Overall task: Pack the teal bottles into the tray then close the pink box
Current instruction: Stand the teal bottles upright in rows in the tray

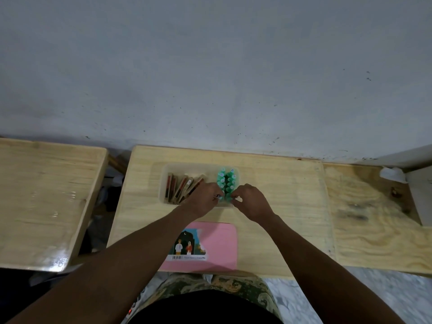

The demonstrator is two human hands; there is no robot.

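**Desk:** Where, then, for the teal bottles?

**Photographer:** Standing upright in the right end of the clear tray, at the far middle of the centre table. Packed in two rows running near to far.

**Desk:** Countable?

**Photographer:** Roughly five caps showing per row. Cannot vouch for the near ends, hidden behind both hands.

**Desk:** And the hands?

**Photographer:** Left hand: pinching one of the bottles by its white cap, at the near end of the left row. Right hand: fingers curled against the near end of the right row; cannot tell whether gripping anything.

**Desk:** Anything else around?

**Photographer:** Sharing the tray's left end, about six brown-and-red flat packs, leaning, partly covered by the left hand. Nearer, under the forearms, one pink box, lying flat, label with two figures and a barcode facing up, apart from the tray. Flanked by two more wooden tables, the left table and the right table. On the latter's far corner, one crumpled white scrap. Behind everything, a scuffed grey wall.
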